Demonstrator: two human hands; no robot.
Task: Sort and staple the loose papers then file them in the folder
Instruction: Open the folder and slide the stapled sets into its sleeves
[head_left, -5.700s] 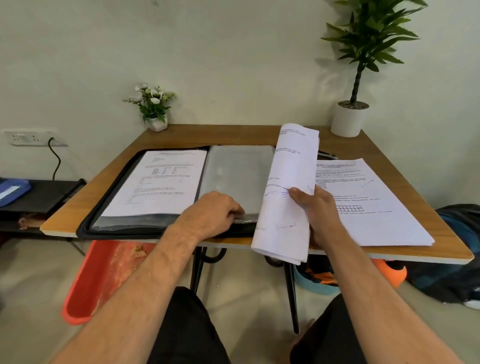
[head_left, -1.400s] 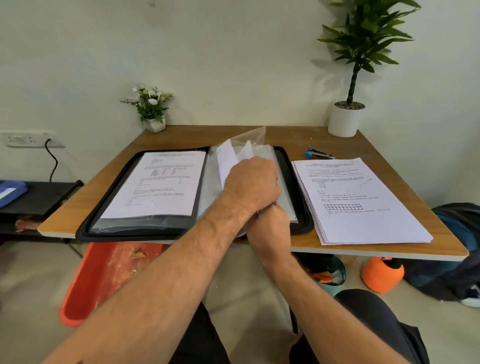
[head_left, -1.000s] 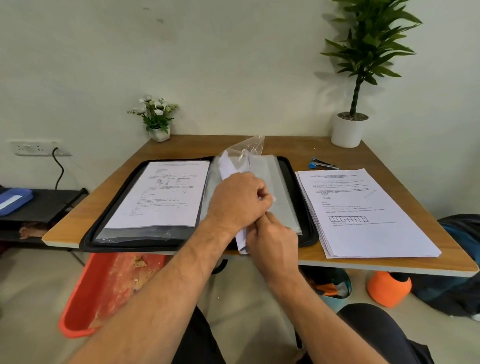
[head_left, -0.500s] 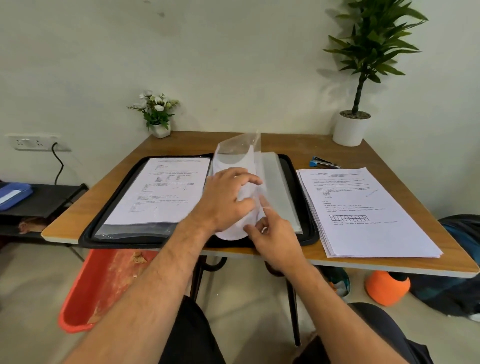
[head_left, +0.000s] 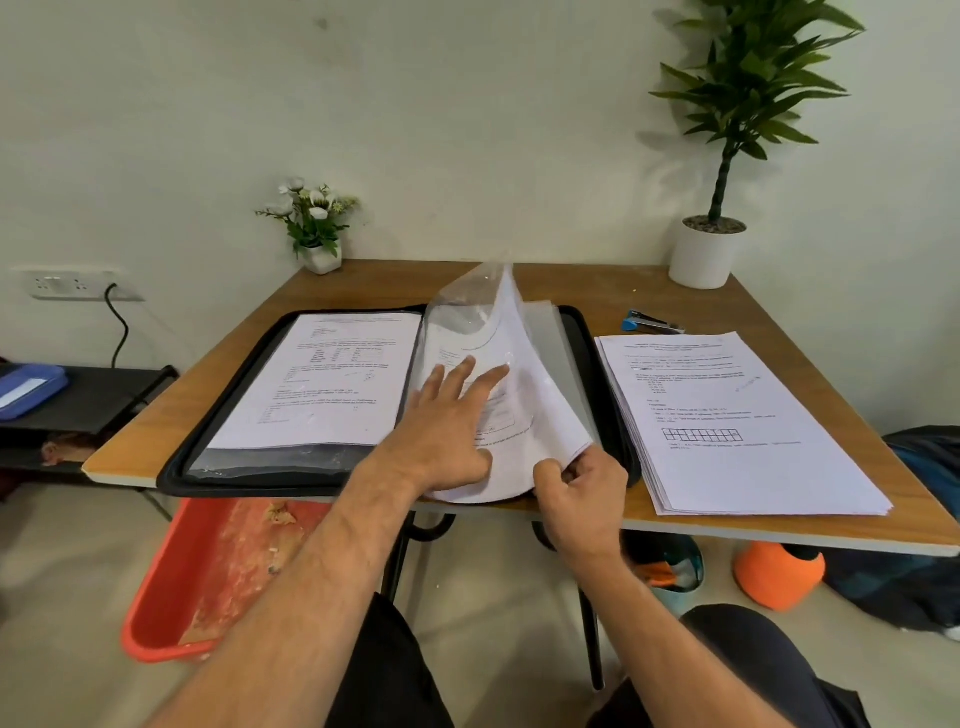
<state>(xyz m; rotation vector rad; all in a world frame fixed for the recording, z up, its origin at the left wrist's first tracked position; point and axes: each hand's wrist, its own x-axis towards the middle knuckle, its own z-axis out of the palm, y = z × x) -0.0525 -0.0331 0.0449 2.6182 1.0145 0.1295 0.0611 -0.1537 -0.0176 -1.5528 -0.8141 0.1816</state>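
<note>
Plastic sleeve (head_left: 470, 306) under left hand (head_left: 447, 421); right hand (head_left: 584, 486) pinches paper (head_left: 540, 410).

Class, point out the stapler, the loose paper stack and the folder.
stapler (head_left: 652, 323), head view, on its body.
loose paper stack (head_left: 737, 431), head view, on the top sheet.
folder (head_left: 174, 470), head view, on its black near-left rim.

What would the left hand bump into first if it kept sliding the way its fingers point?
The left hand lies flat on the paper, fingers pointing away and slightly right. It would probably meet the raised clear sleeve first, though depth is hard to judge.
</note>
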